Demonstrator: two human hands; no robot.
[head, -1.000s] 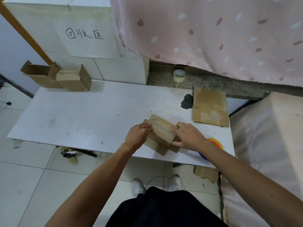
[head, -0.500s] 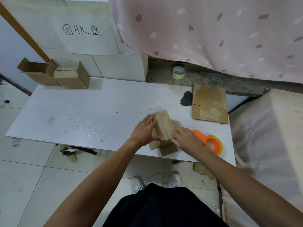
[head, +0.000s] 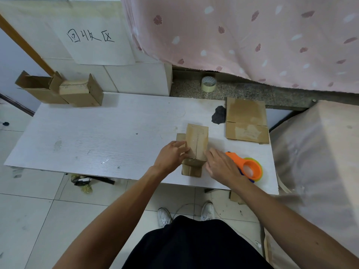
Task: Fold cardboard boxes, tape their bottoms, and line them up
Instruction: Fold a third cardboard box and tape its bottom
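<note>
A small brown cardboard box (head: 197, 141) stands bottom-up near the white table's front edge, its flaps spread on the board. My left hand (head: 171, 155) holds its left side, fingers curled against the wall and left flap. My right hand (head: 219, 166) presses flat against its right side with straight fingers. An orange tape dispenser (head: 249, 168) lies just right of my right hand. Two folded boxes (head: 60, 89) stand side by side at the table's far left corner. A flat unfolded box (head: 246, 120) lies at the far right.
The white table (head: 108, 136) sits against a tiled wall with a paper sign (head: 91, 37). A roll of tape (head: 208, 84) rests on the stone ledge behind. A dark lump (head: 219, 117) lies beside the flat box. A covered block (head: 318, 158) stands to the right.
The box has been turned from a diagonal to lie lengthwise away from me. My right hand has slid from its top to its right side, uncovering the orange dispenser.
</note>
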